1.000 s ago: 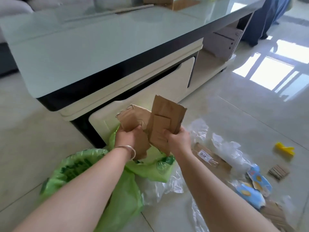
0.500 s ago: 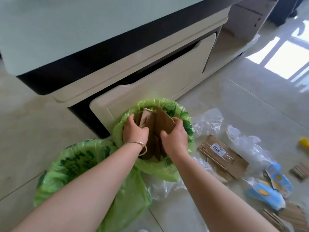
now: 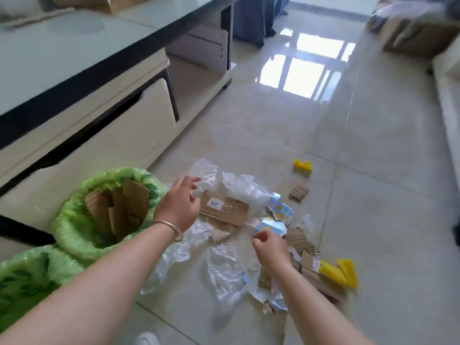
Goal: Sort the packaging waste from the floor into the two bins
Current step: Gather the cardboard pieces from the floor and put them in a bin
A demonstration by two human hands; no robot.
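Observation:
Two bins lined with green bags stand at the left. The farther bin (image 3: 74, 220) holds brown cardboard pieces (image 3: 119, 210); the nearer bin (image 3: 22, 275) is cut off by the frame edge. My left hand (image 3: 179, 205) hovers with relaxed fingers over a labelled cardboard piece (image 3: 224, 207) and holds nothing. My right hand (image 3: 270, 247), fingers loosely curled and empty, is just above blue printed wrappers (image 3: 271, 225). Clear plastic sheets (image 3: 224, 270) and more cardboard scraps (image 3: 298, 191) lie around them.
A low glass-topped table (image 3: 74, 58) with a cream drawer stands just behind the bins. Yellow plastic pieces (image 3: 302, 165) lie farther out and at the right (image 3: 338, 270). Bare glossy tile floor (image 3: 373, 195) stretches right; a white shoe tip (image 3: 145, 339) shows at the bottom.
Both hands let go of the cardboard, which now sits in the farther bin. They moved right over the waste on the floor, and the view swung right.

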